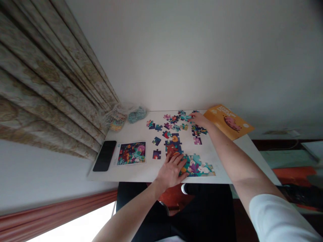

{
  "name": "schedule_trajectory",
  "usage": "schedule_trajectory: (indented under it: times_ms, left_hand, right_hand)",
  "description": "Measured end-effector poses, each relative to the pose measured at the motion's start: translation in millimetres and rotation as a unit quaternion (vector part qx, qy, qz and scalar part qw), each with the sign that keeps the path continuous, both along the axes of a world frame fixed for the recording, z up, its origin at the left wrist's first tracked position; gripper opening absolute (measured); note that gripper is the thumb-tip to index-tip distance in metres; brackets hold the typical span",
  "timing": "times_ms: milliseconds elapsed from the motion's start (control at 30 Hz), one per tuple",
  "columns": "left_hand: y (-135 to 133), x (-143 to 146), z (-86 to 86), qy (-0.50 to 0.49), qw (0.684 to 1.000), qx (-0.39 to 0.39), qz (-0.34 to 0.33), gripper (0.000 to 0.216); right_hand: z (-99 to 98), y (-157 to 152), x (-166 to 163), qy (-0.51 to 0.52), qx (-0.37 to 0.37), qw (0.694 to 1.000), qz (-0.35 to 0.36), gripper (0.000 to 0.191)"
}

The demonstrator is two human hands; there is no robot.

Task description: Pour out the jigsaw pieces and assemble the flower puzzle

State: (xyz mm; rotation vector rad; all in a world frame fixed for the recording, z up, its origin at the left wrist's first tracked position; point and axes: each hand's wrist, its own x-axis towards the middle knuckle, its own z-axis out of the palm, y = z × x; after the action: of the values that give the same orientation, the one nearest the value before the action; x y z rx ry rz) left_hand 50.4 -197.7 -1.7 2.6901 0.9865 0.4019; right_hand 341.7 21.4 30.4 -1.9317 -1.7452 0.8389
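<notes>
My left hand (172, 172) lies with spread fingers on a partly joined group of jigsaw puzzle pieces (173, 146), next to a joined teal section showing white rabbits (194, 166). My right hand (199, 119) reaches to the far side of the white table (121, 173), its fingertips at a cluster of loose colourful puzzle pieces (183, 117). Whether those fingertips hold a piece is hidden. Several more loose pieces (156, 141) lie scattered nearer the middle. A printed puzzle picture card (131, 153) lies to the left.
A black smartphone (104, 156) lies beside the card. Plastic bags with puzzle pieces (116, 120) sit at the table's far corner against a patterned curtain (47, 87). An orange box (228, 121) overhangs the far right edge. A wall rises behind.
</notes>
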Motion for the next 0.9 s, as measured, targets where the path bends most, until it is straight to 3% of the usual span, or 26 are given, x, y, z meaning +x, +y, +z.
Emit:
schedule_trajectory:
  times_ms: [133,300,433,533,633,700,733,800,867,900]
  left_hand:
    - [0.2,0.0,-1.2,-0.004,1.000,0.002,-0.003,0.057]
    - [1.6,1.2,-1.1,-0.007,1.000,0.004,-0.002,0.055]
    - [-0.9,0.8,-2.0,-0.011,1.000,-0.002,-0.002,0.055]
    - [1.0,-1.6,-3.9,-0.054,0.998,-0.027,-0.001,0.048]
    - [21.5,0.2,-0.9,-0.175,0.981,-0.080,0.038,0.038]
    - [48.3,6.9,7.0,-0.277,0.945,-0.135,0.105,0.041]
    - [64.3,11.8,12.5,-0.336,0.912,-0.171,0.162,0.045]
    - [96.9,23.2,25.0,-0.446,0.804,-0.283,0.273,0.049]
    - [124.1,33.6,36.5,-0.510,0.698,-0.421,0.275,0.044]
    - [134.0,37.6,40.9,-0.522,0.665,-0.468,0.255,0.040]
  right_hand:
    - [-0.3,-23.0,-11.9,0.147,0.020,0.986,-0.072,0.042]
    - [-2.5,-44.4,-33.4,0.274,-0.031,0.939,-0.205,0.068]
    - [0.4,-46.2,-39.1,0.372,-0.025,0.894,-0.248,0.057]
    - [3.2,-45.2,-39.7,0.358,0.023,0.894,-0.269,0.046]
    - [6.0,-49.0,-42.2,0.357,0.052,0.899,-0.249,0.041]
    - [8.4,-56.5,-46.6,0.389,0.050,0.893,-0.220,0.038]
    - [9.9,-61.9,-49.9,0.411,0.046,0.888,-0.203,0.038]
    - [13.5,-75.6,-58.1,0.453,0.038,0.875,-0.165,0.040]
    - [17.5,-92.0,-67.5,0.479,0.028,0.867,-0.132,0.044]
    - [19.4,-100.6,-72.0,0.485,0.023,0.866,-0.120,0.046]
